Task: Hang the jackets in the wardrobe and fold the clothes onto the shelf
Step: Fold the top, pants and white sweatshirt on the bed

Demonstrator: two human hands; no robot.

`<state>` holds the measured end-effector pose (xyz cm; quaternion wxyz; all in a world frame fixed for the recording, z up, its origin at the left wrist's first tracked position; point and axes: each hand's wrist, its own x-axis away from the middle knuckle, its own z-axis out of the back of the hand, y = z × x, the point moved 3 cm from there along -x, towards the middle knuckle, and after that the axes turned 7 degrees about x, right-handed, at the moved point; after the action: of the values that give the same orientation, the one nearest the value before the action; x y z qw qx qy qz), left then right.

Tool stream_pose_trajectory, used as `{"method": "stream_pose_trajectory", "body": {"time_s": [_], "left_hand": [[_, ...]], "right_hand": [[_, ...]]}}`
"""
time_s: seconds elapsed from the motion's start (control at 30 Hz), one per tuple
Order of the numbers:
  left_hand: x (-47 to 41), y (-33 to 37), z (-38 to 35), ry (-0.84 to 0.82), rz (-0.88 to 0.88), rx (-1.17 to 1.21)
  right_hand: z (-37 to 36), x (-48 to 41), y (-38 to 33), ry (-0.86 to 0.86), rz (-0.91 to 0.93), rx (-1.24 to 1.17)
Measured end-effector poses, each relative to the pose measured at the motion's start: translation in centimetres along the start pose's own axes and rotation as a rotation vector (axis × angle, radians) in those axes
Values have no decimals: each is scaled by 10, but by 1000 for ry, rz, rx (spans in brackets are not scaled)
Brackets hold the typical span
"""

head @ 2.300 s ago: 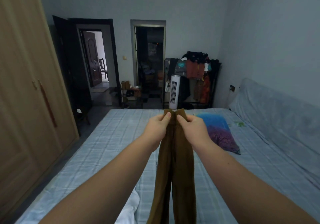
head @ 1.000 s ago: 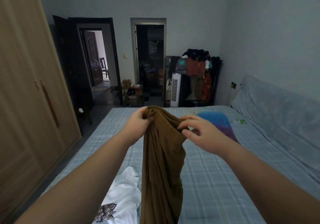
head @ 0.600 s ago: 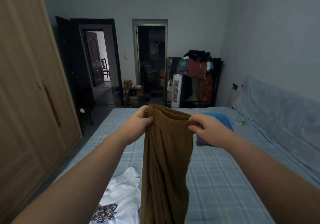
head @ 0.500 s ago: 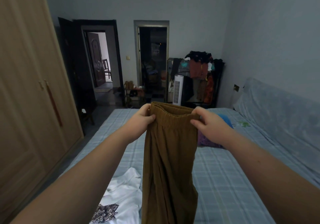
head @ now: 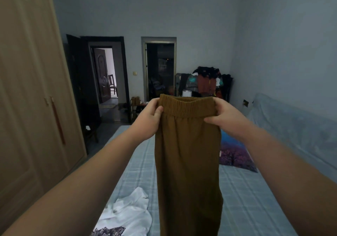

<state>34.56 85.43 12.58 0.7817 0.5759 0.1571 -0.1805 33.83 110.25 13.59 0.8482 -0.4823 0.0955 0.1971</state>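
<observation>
Head view, the only one we've got. Both arms are out front. The left hand [head: 148, 119] pinches one end of the waistband [head: 187, 106], thumb on the near face and the other fingers tucked behind the cloth. The right hand [head: 225, 119] does the same at the other end, fingers curled round the elastic edge. Between the two thumbs the band is pulled fairly flat, gathers showing. The brown trousers [head: 187, 163] hang straight down from the fingers in one long column and run out of the bottom of the frame, so I can't tell whether the hems reach the bed [head: 246, 199].

My read is that this is a light, limp fabric. It drapes in soft vertical folds with no stiffness, so it will sag wherever the fingers aren't. The elastic band is the thick, grippy part and the sensible place to hold. The legs below would need a second hold further down before any fold.

Below the left wrist a white garment [head: 127, 215] with a dark print lies crumpled on the bed. Under the right wrist sits a blue and purple pillow [head: 235, 153]. Well out past the left elbow stands the wardrobe [head: 27, 108], doors closed. Far beyond the knuckles is a loaded clothes rack [head: 207, 82].
</observation>
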Motion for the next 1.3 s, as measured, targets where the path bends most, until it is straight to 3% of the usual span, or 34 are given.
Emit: {"method": "stream_pose_trajectory", "body": {"time_s": [0.27,0.67,0.87,0.97,1.13,1.3], "left_hand": [[15,57,10,-65,-136,4],[27,126,32,-70,-358,15],[11,98,23,-85,-278,94],[-7,65,7,-84,-168,93],[-51,-12,-34,-82,-2,30],[-100,-104,-81,-73,226,124]], "right_hand": [[34,25,-39,-81,-90,-228],[74,46,-97,-123,178,-509],[75,38,-73,-214,141,-536],[70,21,-41,-182,60,-538],[55,-19,44,-79,-123,-513],[34,-72,158,-60,-305,-487]]}}
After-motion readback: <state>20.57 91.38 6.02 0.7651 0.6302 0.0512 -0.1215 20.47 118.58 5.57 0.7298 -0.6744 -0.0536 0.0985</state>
